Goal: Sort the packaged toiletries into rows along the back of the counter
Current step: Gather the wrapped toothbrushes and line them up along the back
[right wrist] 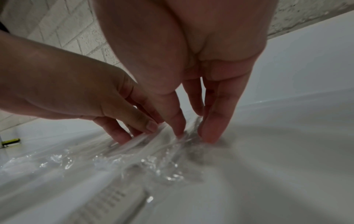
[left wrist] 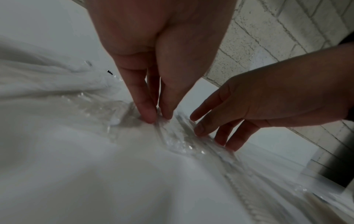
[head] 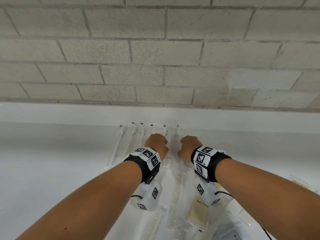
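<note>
Both hands were down at the back of the white counter, close under the pale grey block wall. The left hand and the right hand sat just beside each other, knuckles up, each wrist wrapped in a black band carrying white black-patterned marker tiles.

Under them lay a row of long slim white toiletries sealed in clear plastic sleeves, fanned side by side with their small black-tipped ends toward the wall. From the left wrist camera, the left hand's fingers were straight and held close together, their tips pressing down onto the crinkled clear wrapping. The right hand's fingers were likewise straight, slightly spread, tips touching the same glossy plastic; neither hand was wrapped round anything.

Nearer the person, more packets lay scattered on the counter: white fine-toothed combs in clear sleeves and a cream-coloured packet printed "Bath Soap". A white device with a black cable sat at the lower right edge. In the right wrist view a small yellow-and-black object lay far off to the side, too blurred to identify.
</note>
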The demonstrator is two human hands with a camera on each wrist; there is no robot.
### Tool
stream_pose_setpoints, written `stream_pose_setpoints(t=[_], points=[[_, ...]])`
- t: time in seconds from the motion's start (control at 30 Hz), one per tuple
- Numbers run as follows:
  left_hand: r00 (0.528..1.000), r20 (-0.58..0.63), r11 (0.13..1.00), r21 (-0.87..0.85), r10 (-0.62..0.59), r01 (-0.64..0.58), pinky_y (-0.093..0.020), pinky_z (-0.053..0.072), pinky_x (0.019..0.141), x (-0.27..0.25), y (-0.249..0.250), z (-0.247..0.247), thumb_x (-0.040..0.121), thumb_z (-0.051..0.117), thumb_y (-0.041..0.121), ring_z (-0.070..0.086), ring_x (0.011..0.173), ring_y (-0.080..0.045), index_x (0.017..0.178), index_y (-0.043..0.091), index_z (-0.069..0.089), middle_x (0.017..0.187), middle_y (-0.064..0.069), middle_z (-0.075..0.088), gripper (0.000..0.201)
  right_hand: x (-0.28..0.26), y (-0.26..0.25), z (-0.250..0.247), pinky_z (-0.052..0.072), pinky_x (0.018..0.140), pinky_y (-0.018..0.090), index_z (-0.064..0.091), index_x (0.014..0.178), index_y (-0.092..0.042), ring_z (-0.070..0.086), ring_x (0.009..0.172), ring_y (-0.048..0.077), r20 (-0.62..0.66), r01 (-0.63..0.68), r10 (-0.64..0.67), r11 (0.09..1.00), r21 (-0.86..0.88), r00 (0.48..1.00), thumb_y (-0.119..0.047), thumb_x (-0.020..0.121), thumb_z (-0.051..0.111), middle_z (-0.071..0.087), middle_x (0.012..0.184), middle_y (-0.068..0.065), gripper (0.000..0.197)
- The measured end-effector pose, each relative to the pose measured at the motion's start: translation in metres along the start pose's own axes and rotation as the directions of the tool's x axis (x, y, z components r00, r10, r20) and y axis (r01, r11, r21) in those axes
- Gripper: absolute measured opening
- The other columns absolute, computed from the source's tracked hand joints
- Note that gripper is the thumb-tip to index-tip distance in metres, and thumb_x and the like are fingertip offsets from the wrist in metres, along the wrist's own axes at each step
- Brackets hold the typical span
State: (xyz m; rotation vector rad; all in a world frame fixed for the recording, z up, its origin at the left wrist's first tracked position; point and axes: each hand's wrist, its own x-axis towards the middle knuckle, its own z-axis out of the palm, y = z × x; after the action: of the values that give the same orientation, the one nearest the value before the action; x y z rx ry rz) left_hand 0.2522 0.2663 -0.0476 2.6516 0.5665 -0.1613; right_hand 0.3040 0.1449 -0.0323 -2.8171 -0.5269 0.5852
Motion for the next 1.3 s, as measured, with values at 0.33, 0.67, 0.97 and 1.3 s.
stream_pose_setpoints(t=[0.33,0.67,0.97,1.3], points=[[1.0,-0.004,1.0,0.005,0.006,-0.006,-0.027,0.043,0.101,0.001,0.002,0.001,0.095,0.056,0.024,0.054,0.125,-0.022,0.134,0.015,0.056,0.137,-0.004,0.056,0.04,0.0,0.001,0.001,0.048,0.091,0.025,0.053,0.132,-0.009,0.056,0.121,0.023,0.002,0.027,-0.027,1.0,-0.013,1.0,-0.015,0.089,0.058,0.056,0.134,0.007,0.045],[1.0,-0.019,1.0,-0.021,0.019,-0.02,-0.029,0.042,0.103,-0.003,0.001,-0.003,0.096,0.054,0.027,0.052,0.126,-0.023,0.133,0.013,0.055,0.138,-0.006,0.055,0.04,-0.009,0.004,-0.004,0.045,0.097,0.029,0.044,0.138,-0.011,0.051,0.127,0.025,-0.002,0.049,-0.049,0.997,0.058,0.999,-0.023,0.09,0.058,0.047,0.142,0.007,0.052],[0.987,-0.082,0.982,-0.122,0.136,-0.145,-0.027,0.049,0.087,-0.069,0.014,-0.019,0.09,0.062,0.034,0.064,0.101,-0.02,0.103,0.011,0.07,0.107,-0.004,0.069,0.027,-0.068,0.029,-0.02,0.043,0.097,0.028,0.052,0.131,-0.014,0.054,0.119,0.021,-0.003,0.173,-0.173,0.984,0.048,0.985,-0.037,0.088,0.06,0.056,0.131,0.005,0.05],[0.978,0.208,0.995,0.094,0.004,-0.024,-0.033,0.05,0.091,-0.172,-0.012,0.01,0.081,0.066,0.05,0.062,0.105,-0.021,0.11,0.006,0.066,0.113,-0.007,0.067,0.052,-0.143,0.026,0.037,0.043,0.103,0.038,0.045,0.139,-0.024,0.045,0.128,0.025,0.132,0.308,-0.289,0.937,-0.163,0.948,-0.047,0.087,0.055,0.044,0.139,0.005,0.058]])
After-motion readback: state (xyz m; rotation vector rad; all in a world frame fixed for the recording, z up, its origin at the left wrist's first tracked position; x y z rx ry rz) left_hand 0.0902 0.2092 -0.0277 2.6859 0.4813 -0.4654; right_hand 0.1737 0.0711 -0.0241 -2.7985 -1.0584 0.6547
